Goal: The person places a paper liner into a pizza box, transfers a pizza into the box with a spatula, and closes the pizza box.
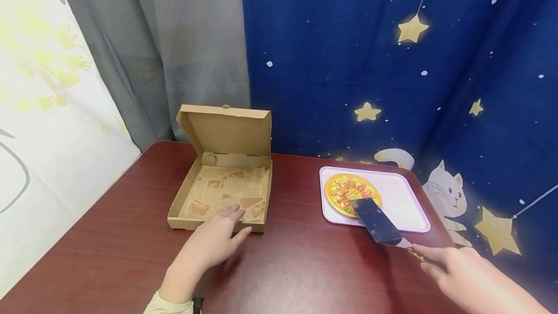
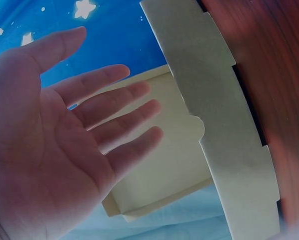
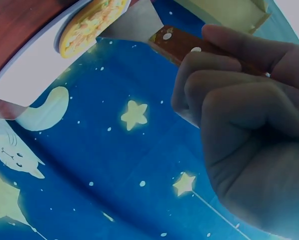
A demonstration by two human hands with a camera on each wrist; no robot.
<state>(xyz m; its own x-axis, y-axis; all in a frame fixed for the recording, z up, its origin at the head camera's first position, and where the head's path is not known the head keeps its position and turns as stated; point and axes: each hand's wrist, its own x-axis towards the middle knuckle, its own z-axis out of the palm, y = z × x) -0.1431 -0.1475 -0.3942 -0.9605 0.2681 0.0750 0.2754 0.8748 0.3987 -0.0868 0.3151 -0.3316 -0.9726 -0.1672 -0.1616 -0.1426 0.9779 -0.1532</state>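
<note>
My right hand (image 1: 464, 270) grips a spatula by its wooden handle (image 3: 182, 44). In the head view the flat metal blade of the spatula (image 1: 378, 222) slants over the near right part of a pizza (image 1: 342, 188); whether it touches the pizza I cannot tell. The pizza lies on the left half of a pale pink tray (image 1: 398, 197). At the front edge of a cardboard pizza box (image 1: 178, 207), my left hand (image 1: 213, 239) hovers with relaxed, spread fingers and holds nothing. The box's lid (image 1: 231, 132) stands raised, and printed paper (image 1: 235, 185) lines its bottom.
A dark red wooden table (image 1: 296, 256) carries the box at left and the tray at right. Behind it hang a blue star-patterned curtain (image 1: 322, 62) and a grey curtain (image 1: 200, 38). The raised lid is close to the curtains.
</note>
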